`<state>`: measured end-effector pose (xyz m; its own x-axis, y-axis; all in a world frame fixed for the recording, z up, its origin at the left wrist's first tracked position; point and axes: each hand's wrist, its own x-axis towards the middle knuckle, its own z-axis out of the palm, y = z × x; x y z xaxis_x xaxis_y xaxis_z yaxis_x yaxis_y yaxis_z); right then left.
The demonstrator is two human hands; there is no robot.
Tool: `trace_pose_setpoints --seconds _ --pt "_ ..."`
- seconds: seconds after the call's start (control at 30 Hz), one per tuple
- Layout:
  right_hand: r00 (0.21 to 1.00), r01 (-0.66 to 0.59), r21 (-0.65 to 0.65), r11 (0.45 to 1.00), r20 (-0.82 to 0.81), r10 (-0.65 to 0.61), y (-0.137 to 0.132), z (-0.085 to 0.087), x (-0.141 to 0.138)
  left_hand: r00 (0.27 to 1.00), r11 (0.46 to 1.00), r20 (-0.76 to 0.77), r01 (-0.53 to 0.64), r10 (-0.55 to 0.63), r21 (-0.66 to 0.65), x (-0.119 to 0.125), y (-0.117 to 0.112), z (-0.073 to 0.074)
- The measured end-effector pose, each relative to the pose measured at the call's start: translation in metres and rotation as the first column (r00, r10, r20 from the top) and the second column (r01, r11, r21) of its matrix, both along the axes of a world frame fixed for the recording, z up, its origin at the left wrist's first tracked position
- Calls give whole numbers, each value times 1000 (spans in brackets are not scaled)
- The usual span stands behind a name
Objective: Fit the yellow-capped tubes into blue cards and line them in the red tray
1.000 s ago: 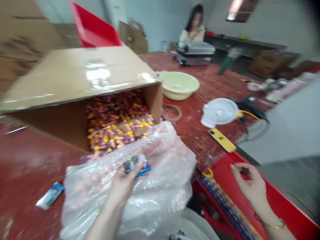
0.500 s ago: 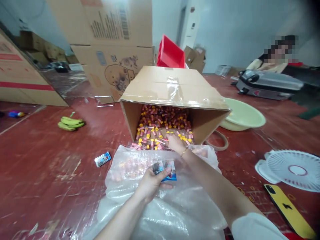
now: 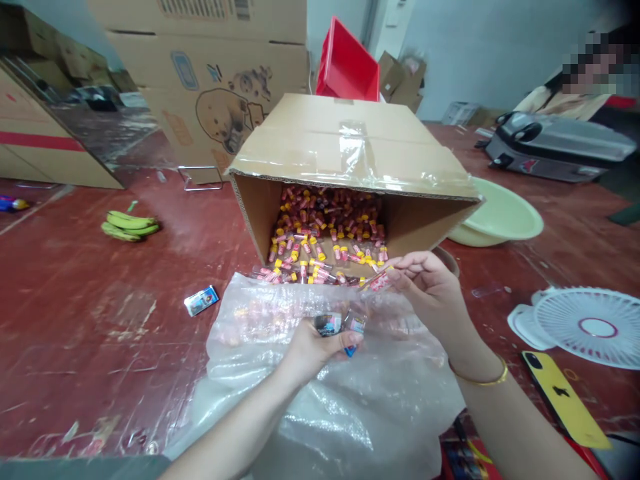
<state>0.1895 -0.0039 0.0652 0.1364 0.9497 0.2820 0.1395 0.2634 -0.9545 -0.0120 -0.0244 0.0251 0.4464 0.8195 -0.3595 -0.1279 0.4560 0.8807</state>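
My left hand [image 3: 315, 350] is closed on small printed packets [image 3: 330, 325], partly hidden by the fingers, above a translucent plastic bag [image 3: 340, 413]. Between the thumb and fingers of my right hand [image 3: 430, 287] is a small clear tube with a pink label [image 3: 381, 280]. Just ahead, a cardboard box [image 3: 310, 150] lies on its side with its mouth toward me. Many yellow-capped tubes [image 3: 325, 213] fill its back and spill to its front edge. The bag lies across the floor before the mouth, with some tubes showing faintly under it.
A blue packet [image 3: 201, 301] and bananas [image 3: 130, 225] lie on the red floor at left. To the right are a green basin [image 3: 505, 213], a white slotted plastic piece [image 3: 600, 327] and a yellow phone [image 3: 565, 400]. A person sits behind a grey suitcase [image 3: 560, 147].
My right hand has come out of the box mouth, back and to the right, with a tube in its fingers. My left hand stays over the bag, its packets turned. The view has tilted down.
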Motion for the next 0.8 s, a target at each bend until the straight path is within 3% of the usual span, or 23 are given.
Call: trace_pose_setpoints --seconds 0.13,0.23,0.33,0.47,0.6,0.8 --pt "948 -106 181 978 315 45 -8 20 -5 1000 993 -1 -27 28 115 0 0 4" --pt "870 -148 208 967 493 27 -9 29 -7 996 983 -6 -85 88 161 0 0 3" --pt "834 -165 180 970 550 40 -9 34 -9 993 977 -29 -104 112 184 0 -1 0" --pt "869 -174 40 984 477 134 -7 31 -10 988 976 -67 -123 137 181 1 -1 -1" --pt "965 -135 -122 983 209 159 -3 16 -11 996 989 -50 -67 74 130 1 -2 1" --pt "982 -175 -208 962 38 187 -10 -16 -14 994 984 104 -6 25 -176 8 -6 3"
